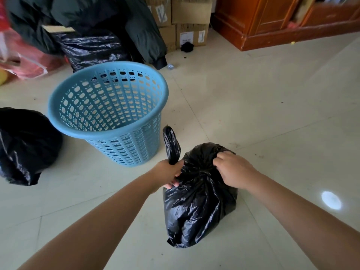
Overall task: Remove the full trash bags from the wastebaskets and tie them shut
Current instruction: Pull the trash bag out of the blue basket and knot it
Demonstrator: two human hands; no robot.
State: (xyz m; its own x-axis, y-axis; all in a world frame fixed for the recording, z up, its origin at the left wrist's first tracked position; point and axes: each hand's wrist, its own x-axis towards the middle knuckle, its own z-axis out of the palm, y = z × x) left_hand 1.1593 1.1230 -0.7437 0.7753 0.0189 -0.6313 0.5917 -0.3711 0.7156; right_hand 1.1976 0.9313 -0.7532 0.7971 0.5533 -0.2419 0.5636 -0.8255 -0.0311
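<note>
Head cam: both hands, L [169, 173] & R [232, 171], clenched on black trash bag [196, 207] top; box labels [201, 36] unreadable.

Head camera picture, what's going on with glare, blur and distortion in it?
Head view: a bright round glare spot sits on the glossy floor tiles at lower right; the red bags at the left edge are smeared by blur; wide-angle distortion bends the tile seams and stretches both forearms; the black trash bag shows shiny highlights.
</note>
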